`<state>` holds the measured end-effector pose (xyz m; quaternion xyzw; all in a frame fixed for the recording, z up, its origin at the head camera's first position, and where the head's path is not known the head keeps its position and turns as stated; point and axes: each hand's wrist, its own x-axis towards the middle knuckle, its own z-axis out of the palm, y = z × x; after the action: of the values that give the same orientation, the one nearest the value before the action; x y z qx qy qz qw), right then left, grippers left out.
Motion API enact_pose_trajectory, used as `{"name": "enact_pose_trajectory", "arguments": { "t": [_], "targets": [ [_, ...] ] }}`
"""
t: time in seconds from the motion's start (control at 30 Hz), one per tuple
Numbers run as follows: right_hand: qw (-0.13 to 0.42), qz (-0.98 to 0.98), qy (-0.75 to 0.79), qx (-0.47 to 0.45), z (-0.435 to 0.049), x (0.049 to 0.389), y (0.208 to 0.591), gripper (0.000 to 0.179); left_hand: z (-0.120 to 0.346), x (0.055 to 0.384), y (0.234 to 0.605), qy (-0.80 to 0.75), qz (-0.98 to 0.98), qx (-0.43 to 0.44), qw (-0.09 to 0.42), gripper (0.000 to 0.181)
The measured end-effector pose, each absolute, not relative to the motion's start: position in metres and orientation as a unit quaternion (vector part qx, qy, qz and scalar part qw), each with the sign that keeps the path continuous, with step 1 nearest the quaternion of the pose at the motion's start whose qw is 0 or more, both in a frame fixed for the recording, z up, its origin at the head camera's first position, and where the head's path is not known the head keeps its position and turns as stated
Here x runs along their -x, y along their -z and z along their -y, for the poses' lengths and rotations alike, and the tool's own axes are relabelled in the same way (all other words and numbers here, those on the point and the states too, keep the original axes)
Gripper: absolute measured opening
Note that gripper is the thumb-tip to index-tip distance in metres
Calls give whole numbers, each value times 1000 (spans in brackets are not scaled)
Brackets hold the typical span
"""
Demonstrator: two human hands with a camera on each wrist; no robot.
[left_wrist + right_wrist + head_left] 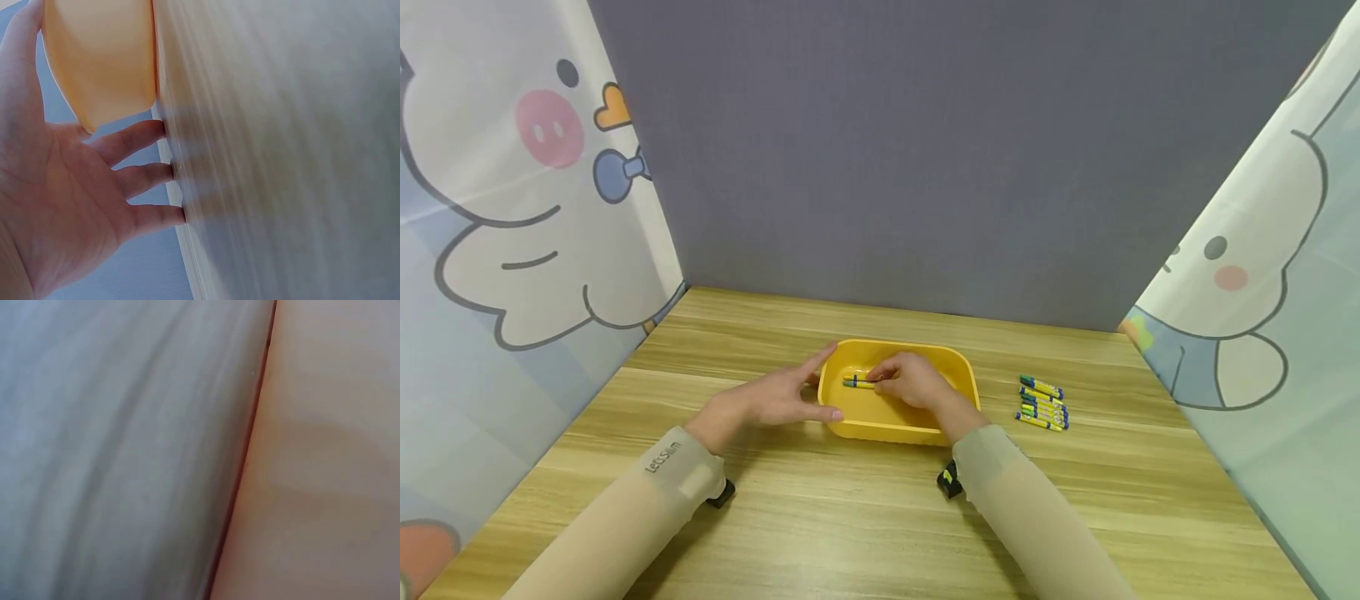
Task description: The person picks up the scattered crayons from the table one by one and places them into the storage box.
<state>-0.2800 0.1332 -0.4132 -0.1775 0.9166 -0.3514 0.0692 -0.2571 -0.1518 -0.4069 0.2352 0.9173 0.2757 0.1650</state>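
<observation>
Logging two markers (857, 384) lying left-right, we have right hand (913, 382) closest, pinching their right ends, left hand (782, 396) spread at yellow tray (887, 433)'s left end.

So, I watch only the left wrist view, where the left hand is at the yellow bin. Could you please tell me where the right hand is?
Observer: The right hand is inside the yellow bin.
Operator: Is there something lying in it?
Observer: Yes, at least two slim markers lie side by side at its fingertips; I cannot tell if it pinches one.
Operator: And is anything lying to the right of the bin?
Observer: Yes, a group of markers on the wood-grain table.
</observation>
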Motion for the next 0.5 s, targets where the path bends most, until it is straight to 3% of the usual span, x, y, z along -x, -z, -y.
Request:
{"name": "enact_pose_trajectory", "arguments": {
  "t": [0.3, 0.5],
  "targets": [
    [52, -891, 414, 179, -144, 273, 390, 23, 152, 257, 405, -279, -915, -237, 168, 122],
    [41, -888, 426, 166, -180, 270, 364, 29, 152, 258, 406, -280, -915, -237, 169, 123]
  ]
}}
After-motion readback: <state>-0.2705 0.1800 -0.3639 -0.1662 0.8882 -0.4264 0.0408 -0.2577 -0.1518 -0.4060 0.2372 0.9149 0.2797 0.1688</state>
